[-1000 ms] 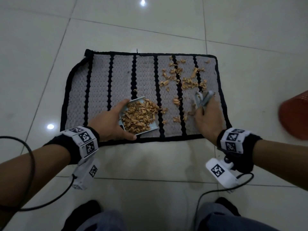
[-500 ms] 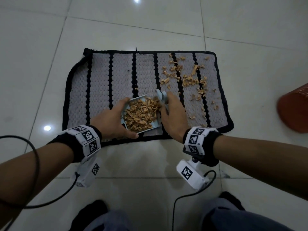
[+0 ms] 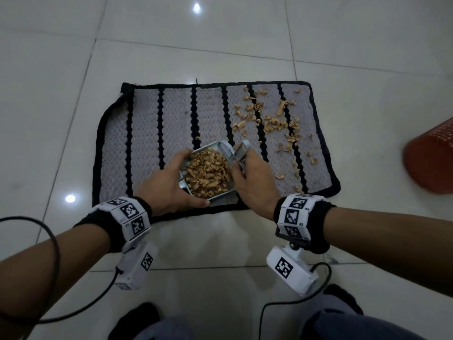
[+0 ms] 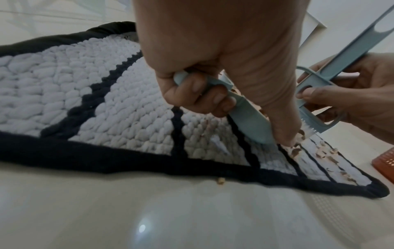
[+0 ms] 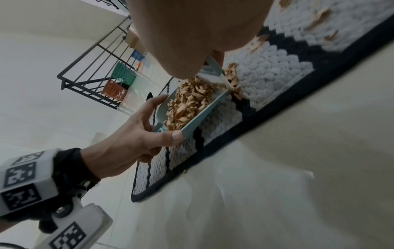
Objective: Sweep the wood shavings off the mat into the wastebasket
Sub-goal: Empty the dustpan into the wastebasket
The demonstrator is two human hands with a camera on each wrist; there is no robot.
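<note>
A grey mat (image 3: 147,133) with black stripes lies on the tiled floor. My left hand (image 3: 193,179) grips a pale blue dustpan (image 3: 205,147) near the mat's front edge; it is heaped with wood shavings (image 3: 208,173). My right hand (image 3: 241,159) grips a small blue brush (image 3: 241,149) at the pan's right side, its bristles (image 4: 308,124) at the pan's mouth. Loose shavings (image 3: 274,121) are scattered over the mat's right part. The orange-red wastebasket (image 3: 431,158) stands on the floor to the right. The right wrist view shows the filled dustpan (image 5: 202,111) tilted on the mat.
One stray shaving (image 4: 71,181) lies on the tiles just off the mat's near edge. Cables hang from both wrists. A black metal rack with green and orange baskets (image 5: 119,80) stands far off to the left. Bare tile surrounds the mat.
My right hand has swept the brush leftwards from the mat's right side to the dustpan's mouth and pushed shavings in. The left hand has kept the pan in place.
</note>
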